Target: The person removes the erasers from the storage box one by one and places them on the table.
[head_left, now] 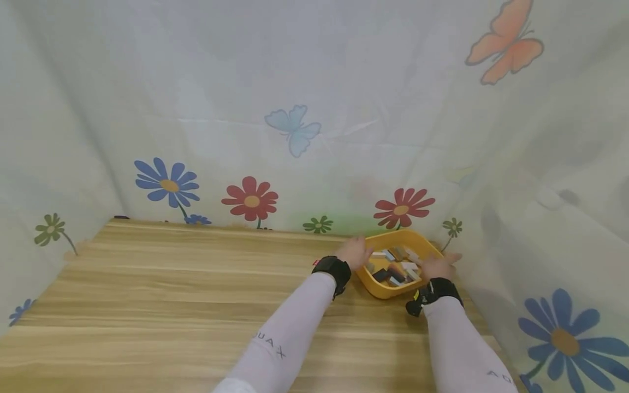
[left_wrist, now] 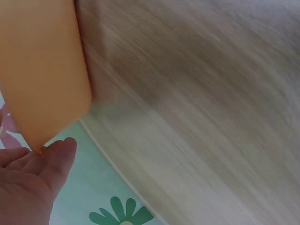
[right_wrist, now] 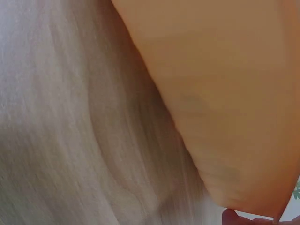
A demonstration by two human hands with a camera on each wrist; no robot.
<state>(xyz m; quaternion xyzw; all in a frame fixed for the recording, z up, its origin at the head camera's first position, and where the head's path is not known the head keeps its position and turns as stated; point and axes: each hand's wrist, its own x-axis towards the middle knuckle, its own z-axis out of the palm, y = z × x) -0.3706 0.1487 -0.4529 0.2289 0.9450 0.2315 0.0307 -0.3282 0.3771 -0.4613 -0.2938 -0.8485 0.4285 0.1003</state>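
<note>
A yellow plastic tub [head_left: 372,285] with rounded corners is at the table's far right corner. Inside it lie several small flat pieces [head_left: 395,273] in white, black, brown and grey, too small to identify. My left hand [head_left: 352,252] grips the rim on the left side. On the opposite side, my right hand [head_left: 439,267] holds the rim, one finger stretching outward. The left wrist view has the tub's outer wall [left_wrist: 47,70] with fingers [left_wrist: 58,159] at its rim. In the right wrist view, the wall fills much of the frame and only fingertips [right_wrist: 232,217] show.
The wood-grain table [head_left: 187,305] extends to the left and front of the tub. A pale curtain [head_left: 221,109] printed with flowers and butterflies hangs along the back and both sides, close to the tub. A small dark object [head_left: 121,217] sits at the far left corner.
</note>
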